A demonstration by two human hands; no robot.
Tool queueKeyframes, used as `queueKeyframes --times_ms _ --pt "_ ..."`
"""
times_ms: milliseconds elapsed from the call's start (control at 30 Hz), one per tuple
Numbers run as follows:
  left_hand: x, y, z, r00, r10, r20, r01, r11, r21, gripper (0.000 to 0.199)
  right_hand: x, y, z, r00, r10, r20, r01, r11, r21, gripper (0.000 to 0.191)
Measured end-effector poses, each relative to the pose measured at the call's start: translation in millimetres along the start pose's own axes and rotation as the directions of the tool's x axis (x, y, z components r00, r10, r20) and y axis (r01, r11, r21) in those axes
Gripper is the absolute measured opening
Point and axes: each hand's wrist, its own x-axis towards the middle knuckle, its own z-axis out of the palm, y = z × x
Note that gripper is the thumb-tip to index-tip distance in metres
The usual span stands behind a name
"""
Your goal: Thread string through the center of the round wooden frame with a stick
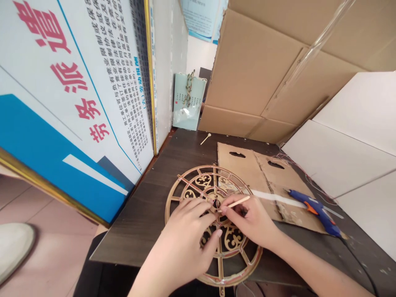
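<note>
A round, gold-coloured fretwork wheel (173, 202) with spokes and scroll cut-outs lies flat on the dark wood-grain table (139, 231). My left hand (188, 231) presses its fingers against the wheel's central hub. My right hand (250, 218) pinches a thin wooden stick (239, 201), whose lower end meets the hub beside my left fingertips. The hands hide most of the hub. Behind the wheel lies a cut cardboard sheet (247, 173) with a white strip (275, 198) across it. A blue glue gun (315, 212) rests on the cardboard to the right of my right hand.
A small swab (206, 139) lies at the table's far end. A printed board with red characters (74, 95) stands along the left edge. Cardboard panels (253, 70) and white boards (355, 132) rise at the right. The glue gun's black cord trails off the lower right.
</note>
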Motion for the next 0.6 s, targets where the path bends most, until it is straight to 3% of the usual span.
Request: queueKeyframes --times_ms 600 --pt "0.0 1.8 -1.3 1.0 -0.006 0.011 0.006 0.999 -0.041 0.02 -1.0 -2.5 -0.2 0.999 0.004 0.034 -0.003 1.0 -0.027 0.018"
